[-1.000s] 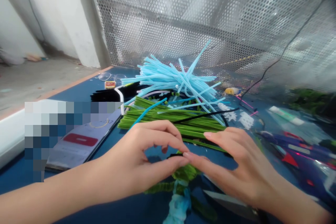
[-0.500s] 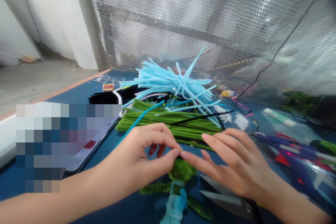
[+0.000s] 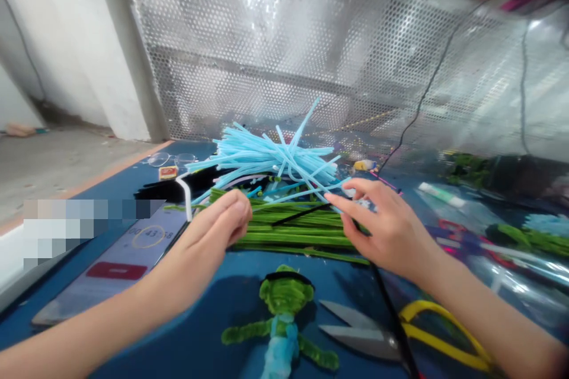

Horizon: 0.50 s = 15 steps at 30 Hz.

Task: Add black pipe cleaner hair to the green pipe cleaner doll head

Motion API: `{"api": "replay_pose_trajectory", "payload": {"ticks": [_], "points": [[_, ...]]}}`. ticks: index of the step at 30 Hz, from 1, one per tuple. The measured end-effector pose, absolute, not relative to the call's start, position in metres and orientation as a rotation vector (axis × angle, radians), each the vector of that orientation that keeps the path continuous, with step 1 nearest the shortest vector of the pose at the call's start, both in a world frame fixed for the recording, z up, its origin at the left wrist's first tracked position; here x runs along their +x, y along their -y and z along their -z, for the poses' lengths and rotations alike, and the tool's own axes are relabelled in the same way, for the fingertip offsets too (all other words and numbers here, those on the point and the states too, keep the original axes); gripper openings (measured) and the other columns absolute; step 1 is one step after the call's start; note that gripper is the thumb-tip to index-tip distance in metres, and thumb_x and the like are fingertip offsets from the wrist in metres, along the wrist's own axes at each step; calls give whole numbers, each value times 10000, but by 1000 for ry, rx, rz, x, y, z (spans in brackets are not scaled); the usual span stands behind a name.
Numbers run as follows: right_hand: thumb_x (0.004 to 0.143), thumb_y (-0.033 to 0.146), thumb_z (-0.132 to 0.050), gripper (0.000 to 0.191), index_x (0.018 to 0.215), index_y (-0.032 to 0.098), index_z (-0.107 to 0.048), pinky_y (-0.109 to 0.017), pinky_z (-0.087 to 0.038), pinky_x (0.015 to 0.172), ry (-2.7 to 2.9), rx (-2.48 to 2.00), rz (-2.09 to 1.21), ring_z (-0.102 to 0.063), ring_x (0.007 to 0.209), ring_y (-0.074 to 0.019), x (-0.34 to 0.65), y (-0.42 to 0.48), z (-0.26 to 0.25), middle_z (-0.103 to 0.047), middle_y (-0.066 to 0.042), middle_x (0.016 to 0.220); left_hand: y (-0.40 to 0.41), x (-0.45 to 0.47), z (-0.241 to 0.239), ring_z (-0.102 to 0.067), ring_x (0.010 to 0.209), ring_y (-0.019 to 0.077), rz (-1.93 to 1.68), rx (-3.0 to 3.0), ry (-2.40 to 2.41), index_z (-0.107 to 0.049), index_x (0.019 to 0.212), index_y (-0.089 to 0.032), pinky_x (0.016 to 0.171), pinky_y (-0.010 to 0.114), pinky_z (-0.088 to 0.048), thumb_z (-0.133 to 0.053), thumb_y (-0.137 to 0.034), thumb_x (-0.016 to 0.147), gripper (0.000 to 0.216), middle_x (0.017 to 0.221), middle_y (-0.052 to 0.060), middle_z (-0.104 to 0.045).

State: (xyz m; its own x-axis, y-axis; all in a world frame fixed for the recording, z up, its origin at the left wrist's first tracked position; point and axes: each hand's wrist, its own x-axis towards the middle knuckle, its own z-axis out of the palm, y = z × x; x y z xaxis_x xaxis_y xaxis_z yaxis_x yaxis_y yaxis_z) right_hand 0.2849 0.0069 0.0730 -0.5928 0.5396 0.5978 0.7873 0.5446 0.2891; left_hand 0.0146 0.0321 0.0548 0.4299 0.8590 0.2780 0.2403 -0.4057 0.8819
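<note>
My left hand is raised over the left end of a bundle of green pipe cleaners. Its fingers are curled closed, and whatever they may hold is hidden. Over the bundle's right end is my right hand, fingers apart, with nothing seen in them. Between my forearms a green fuzzy doll with light blue clothing lies on the blue table. A black strip curves across the top of its head. Beside the doll lie scissors with yellow handles, blades apart and pointing left.
Light blue pipe cleaners are heaped behind the green bundle, near black ones. A phone showing a timer lies at left. Eyeglasses and a small red-yellow box sit farther back. A perforated metal panel stands behind the table.
My hands have come apart and moved away from the doll's head, the left up and leftward. The black strip on the head is now uncovered. The view has tilted slightly upward.
</note>
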Motion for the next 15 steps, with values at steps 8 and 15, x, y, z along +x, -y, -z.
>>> {"api": "replay_pose_trajectory", "payload": {"ticks": [8,15], "points": [[805,127,-588,185,937,142,-715,-398,-532,772,2487,-1200,363,-627,885,-248,293,-38,-88,-677,-125,949,-69,34,-119,-631,778,224,76,2895,-879,-609,1124,-209,541,239,-394,-600,-190,728,396,965,75,-683],[966,272,-396,332,837,185,-689,-198,-478,505,2236,-1148,103,-585,533,-96,286,25,-120,-639,13,608,-30,53,-140,-609,627,120,-531,2672,-504,-664,983,-250,536,190,-458,-379,-346,977,300,735,-29,-671]]}}
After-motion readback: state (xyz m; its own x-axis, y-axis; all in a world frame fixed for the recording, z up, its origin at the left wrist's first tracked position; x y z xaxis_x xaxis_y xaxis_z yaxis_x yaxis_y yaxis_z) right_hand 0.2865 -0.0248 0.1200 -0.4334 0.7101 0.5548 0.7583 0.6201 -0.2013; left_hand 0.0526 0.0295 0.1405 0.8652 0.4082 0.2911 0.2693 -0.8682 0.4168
